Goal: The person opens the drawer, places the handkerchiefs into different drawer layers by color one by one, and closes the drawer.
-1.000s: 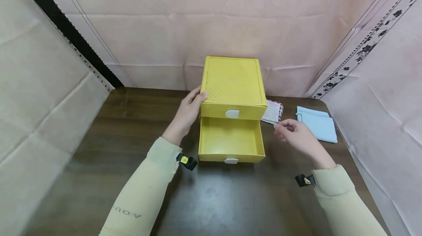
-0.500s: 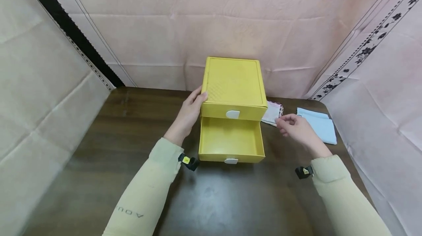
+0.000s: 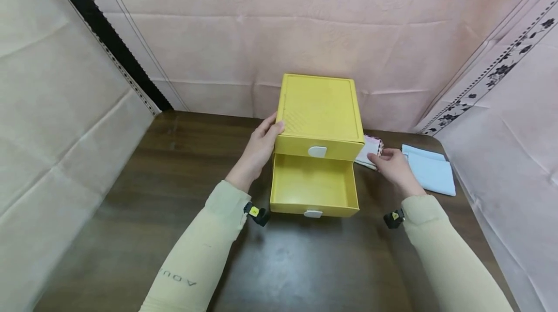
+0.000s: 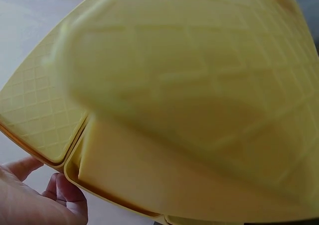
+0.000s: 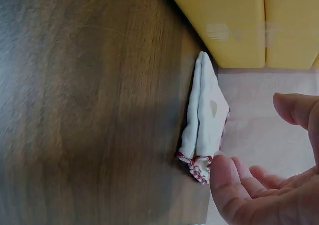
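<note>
The dark wooden table (image 3: pixel 183 181) extends beneath the left hand (image 3: pixel 257 149) and the right hand (image 3: pixel 394 166). The yellow drawer unit (image 3: pixel 320 106) stands upright between them, touching the left hand. Its lower drawer (image 3: pixel 311 176) is pulled out and sits between the two wrists.

The left hand grips the unit's left side near the front, thumb at the upper edge. Apply light, even pressure here; the extended drawer may make the unit prone to tipping or sliding.

The light-blue cloth (image 3: pixel 431 171) lies folded to the right of the right hand. Clear it with the wrist when moving.

The right hand has its thumb spread from its fingers and pinches nothing. Whether a fingertip touches cloth cannot be told.

The white cloth (image 5: pixel 204 115) lies folded with red edging, just beside the right fingertips and between that hand and the unit. The right hand appears to be reaching for it. For a secure pinch, place the thumb opposite the fingers and take all layers together; a single layer would likely unfold.
</note>
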The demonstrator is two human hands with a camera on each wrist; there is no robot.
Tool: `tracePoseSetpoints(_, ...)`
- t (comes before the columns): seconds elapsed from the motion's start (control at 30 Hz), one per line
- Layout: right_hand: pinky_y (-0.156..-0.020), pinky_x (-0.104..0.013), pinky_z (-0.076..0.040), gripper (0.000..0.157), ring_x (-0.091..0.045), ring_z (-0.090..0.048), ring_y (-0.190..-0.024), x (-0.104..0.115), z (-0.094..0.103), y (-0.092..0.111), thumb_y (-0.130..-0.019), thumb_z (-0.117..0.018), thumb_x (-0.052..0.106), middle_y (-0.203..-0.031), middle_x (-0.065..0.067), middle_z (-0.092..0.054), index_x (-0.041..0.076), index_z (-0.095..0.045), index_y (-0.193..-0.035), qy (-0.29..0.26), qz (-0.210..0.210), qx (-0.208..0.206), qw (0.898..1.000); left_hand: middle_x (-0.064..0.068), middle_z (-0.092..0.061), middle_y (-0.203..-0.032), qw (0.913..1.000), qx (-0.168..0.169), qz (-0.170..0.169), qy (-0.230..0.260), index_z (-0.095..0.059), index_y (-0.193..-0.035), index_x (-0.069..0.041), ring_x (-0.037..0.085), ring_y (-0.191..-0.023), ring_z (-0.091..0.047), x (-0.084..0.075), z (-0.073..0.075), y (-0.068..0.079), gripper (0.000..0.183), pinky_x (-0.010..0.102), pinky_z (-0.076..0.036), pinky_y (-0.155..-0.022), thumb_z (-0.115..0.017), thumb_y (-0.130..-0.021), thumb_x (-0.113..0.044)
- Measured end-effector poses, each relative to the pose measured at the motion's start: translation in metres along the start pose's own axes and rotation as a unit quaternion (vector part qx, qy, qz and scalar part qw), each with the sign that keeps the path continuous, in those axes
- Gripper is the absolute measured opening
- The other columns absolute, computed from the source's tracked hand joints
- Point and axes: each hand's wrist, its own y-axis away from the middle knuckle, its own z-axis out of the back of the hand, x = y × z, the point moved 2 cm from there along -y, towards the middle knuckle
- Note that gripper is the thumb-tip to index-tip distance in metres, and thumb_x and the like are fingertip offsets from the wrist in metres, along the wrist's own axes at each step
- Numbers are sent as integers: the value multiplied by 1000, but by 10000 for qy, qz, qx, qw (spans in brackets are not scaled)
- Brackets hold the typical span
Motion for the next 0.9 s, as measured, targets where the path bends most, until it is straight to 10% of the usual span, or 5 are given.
tracePoseSetpoints(0.13,-95,-52,-41,89,-38,-47,-116,-1,-6,-12,-90,-57,54,-131,-29,-45,-12,-27,-142,-5,-120,-11,9999,-8,-43,-142,10000,-25,38,47,-37,-146,-40,15,-123,-46,2,2,1,59,40,-34,-104,-53,-92,-58)
tracePoseSetpoints(0.4,-55,-34,-40,41,-17,-40,-56,-7,-12,-32,-91,-62,40,-61,1,-38,5,-43,-80,175,-621,189,9977,-6,-48,-136,9999,33,-97,69,-36,-148,-36,17,-117,-50,-2,0,-1,59,39,-38,-101,-52,-94,-54)
tracePoseSetpoints(0.7,-69,-36,-47,42,-20,-48,-66,-13,-17,-36,-92,-61,35,-62,1,-44,14,-42,-60,-63,-978,344,9946,-5,-48,-132,9999,-56,73,-115,-37,-147,-39,18,-116,-49,2,0,-3,62,41,-37,-100,-53,-90,-61)
tracePoseSetpoints(0.9,-75,-34,-50,29,-20,-53,-78,-10,-22,-40,-92,-62,32,-83,-5,-55,4,-56,-88,-415,-948,487,9934,-2,-50,-128,9999,-31,-34,-107,-37,-147,-39,19,-114,-51,0,2,-3,61,40,-39,-99,-52,-92,-59)
